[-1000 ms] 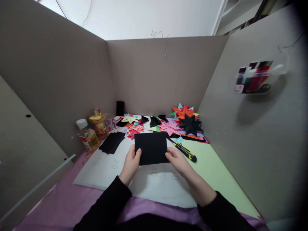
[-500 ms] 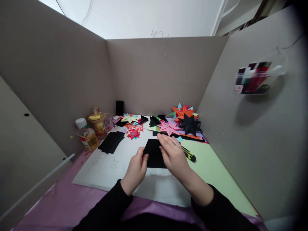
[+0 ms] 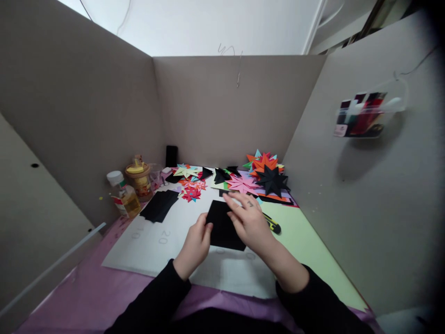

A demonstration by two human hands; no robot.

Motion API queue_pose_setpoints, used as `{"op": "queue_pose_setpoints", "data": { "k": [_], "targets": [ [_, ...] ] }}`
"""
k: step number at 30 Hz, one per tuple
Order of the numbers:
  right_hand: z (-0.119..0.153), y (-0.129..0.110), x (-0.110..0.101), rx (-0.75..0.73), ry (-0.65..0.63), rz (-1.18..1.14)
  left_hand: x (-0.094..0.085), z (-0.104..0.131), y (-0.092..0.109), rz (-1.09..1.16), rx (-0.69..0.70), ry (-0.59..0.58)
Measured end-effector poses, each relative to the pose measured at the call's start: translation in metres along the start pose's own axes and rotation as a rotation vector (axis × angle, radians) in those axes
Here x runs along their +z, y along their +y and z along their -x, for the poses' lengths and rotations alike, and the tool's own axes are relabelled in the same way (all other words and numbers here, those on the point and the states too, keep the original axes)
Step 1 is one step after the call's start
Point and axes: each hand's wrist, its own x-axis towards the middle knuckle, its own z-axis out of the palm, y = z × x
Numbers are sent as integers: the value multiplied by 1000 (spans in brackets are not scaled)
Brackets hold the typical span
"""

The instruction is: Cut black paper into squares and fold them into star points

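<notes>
My left hand (image 3: 194, 239) grips the left edge of a square black paper (image 3: 224, 229), its thumb lying on the near face. The sheet is held above the white board, slightly tilted. Over its right side, my right hand (image 3: 252, 220) has its fingers stretched and a little apart, covering the upper right corner. Whether those fingers press on the sheet I cannot tell. Just beyond my right hand lies a yellow and black utility knife (image 3: 273, 224), partly hidden. A pile of black paper pieces (image 3: 160, 205) rests on the board to the left.
Folded paper stars lie at the back: a pink star (image 3: 241, 183), a black star (image 3: 273, 181) and red ones (image 3: 192, 192). A glue bottle (image 3: 125, 197) and a pot (image 3: 139, 178) stand at left. Grey panels (image 3: 222, 106) enclose the table; a plastic holder (image 3: 368, 113) hangs right.
The black paper has tilted, its lower right corner now showing below my right hand. My right fingers have spread slightly. My left hand keeps its grip.
</notes>
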Motion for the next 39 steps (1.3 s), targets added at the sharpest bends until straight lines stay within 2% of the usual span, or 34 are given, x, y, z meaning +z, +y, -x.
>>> {"op": "queue_pose_setpoints", "data": {
  "k": [3,5,6,8,10,16,18,24,26,28,29,30,31,33,34,36,39],
  "targets": [
    [4,15,-1,249,168,-114,-7,-8,-11,115,-82,139],
    [14,23,7,480,205,-335,-11,-10,-17,270,-113,182],
    [21,24,13,562,162,-504,-11,-10,-19,349,-119,185],
    [32,22,27,642,-3,-788,-8,-9,-21,469,-131,170],
    [40,15,37,633,-83,-881,-3,-7,-21,532,-141,157],
    [37,7,40,679,-99,-900,4,-7,-21,515,-139,181],
    [35,12,37,672,-150,-884,1,-9,-23,475,-136,178],
    [23,34,28,749,-355,-619,-10,-20,-30,455,-150,154],
    [13,46,37,774,-379,-612,-12,-24,-34,307,-142,279],
    [3,59,53,817,-413,-589,-12,-26,-37,15,-37,422],
    [-1,65,63,837,-441,-574,-11,-25,-39,-152,46,410],
    [-4,71,74,854,-475,-556,-8,-24,-40,-310,128,314],
    [-7,75,85,866,-518,-539,-5,-21,-42,-446,191,149],
    [-9,80,104,882,-601,-505,5,-14,-45,-631,208,-223],
    [-9,81,112,886,-638,-487,10,-11,-47,-696,179,-352],
    [-10,83,122,889,-694,-448,18,-4,-53,-789,118,-473],
    [-13,86,126,857,-727,-377,24,1,-60,-850,92,-492]
  ]
}}
